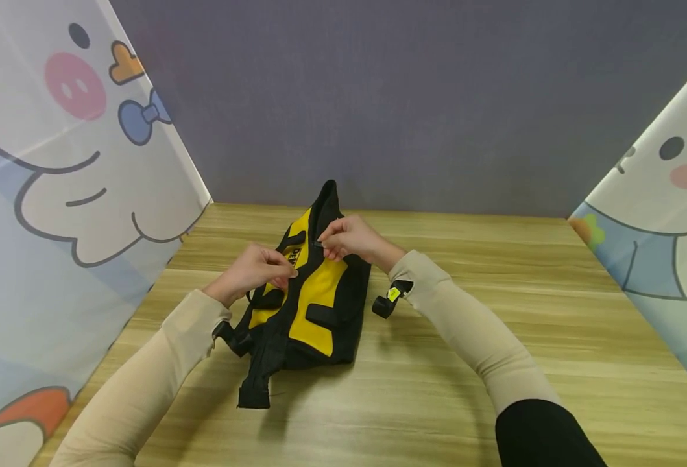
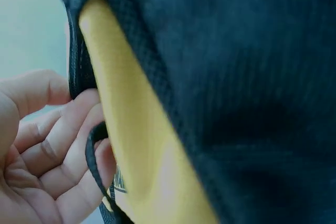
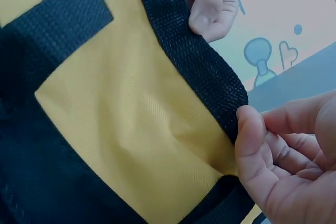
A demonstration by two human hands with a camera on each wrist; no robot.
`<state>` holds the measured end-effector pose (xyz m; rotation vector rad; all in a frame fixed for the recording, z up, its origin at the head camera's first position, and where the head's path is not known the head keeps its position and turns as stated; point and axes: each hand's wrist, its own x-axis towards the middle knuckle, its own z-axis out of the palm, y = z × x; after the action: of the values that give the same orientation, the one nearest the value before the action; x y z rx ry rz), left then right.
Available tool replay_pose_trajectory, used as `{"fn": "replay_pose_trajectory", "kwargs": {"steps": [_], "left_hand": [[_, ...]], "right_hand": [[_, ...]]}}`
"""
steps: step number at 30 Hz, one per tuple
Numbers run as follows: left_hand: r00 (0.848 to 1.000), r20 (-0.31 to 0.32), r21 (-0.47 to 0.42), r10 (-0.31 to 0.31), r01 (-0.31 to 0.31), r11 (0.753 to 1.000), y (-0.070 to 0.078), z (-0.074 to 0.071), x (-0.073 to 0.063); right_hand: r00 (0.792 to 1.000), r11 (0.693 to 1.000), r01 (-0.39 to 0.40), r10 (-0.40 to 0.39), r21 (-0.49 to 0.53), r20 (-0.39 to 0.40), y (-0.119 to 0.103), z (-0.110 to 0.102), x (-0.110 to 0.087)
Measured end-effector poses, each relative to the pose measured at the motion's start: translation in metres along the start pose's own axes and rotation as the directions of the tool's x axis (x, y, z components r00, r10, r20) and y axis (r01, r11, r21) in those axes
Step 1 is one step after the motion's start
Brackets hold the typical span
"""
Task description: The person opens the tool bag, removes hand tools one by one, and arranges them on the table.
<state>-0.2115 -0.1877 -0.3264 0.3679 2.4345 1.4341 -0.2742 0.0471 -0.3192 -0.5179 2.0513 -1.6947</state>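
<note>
Your left grip (image 1: 258,267) pinches the black edge strip (image 1: 283,318) of the yellow-and-black bag (image 1: 318,285) about midway along; your right grip (image 1: 353,240) pinches the same strip farther from you. Bag's on the tabletop (image 1: 495,292), between your forearms, black strap end (image 1: 254,393) pointing your way.

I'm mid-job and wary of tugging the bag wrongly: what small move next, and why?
I'd probably hold the left hand steady and ease the right hand gently away from it along the black edge. Both hands pinch that edge, which bends near the right hand, and the yellow panel wrinkles there, so a light pull might straighten it.
</note>
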Motion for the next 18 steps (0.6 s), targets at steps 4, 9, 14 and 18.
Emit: {"fn": "replay_pose_trajectory", "kwargs": {"steps": [4,9,14,18], "left_hand": [[0.992,0.124,0.017,-0.036,0.035,0.999,0.002,-0.007,0.009],[0.978,0.194,-0.012,-0.072,0.076,0.997,0.01,-0.017,0.027],[0.988,0.101,-0.044,-0.117,0.122,0.992,0.015,-0.02,0.05],[0.99,0.032,-0.003,-0.138,0.138,0.99,0.021,-0.017,0.061]], "right_hand": [[1.0,1.0,-0.002,0.002,0.023,0.016,0.004,-0.002,0.0],[1.0,0.999,-0.01,0.009,0.031,0.018,0.007,-0.006,0.001],[1.0,0.999,-0.004,0.004,0.041,0.019,0.007,-0.005,0.002],[1.0,0.999,0.003,-0.003,0.046,0.013,0.007,-0.004,0.003]]}}
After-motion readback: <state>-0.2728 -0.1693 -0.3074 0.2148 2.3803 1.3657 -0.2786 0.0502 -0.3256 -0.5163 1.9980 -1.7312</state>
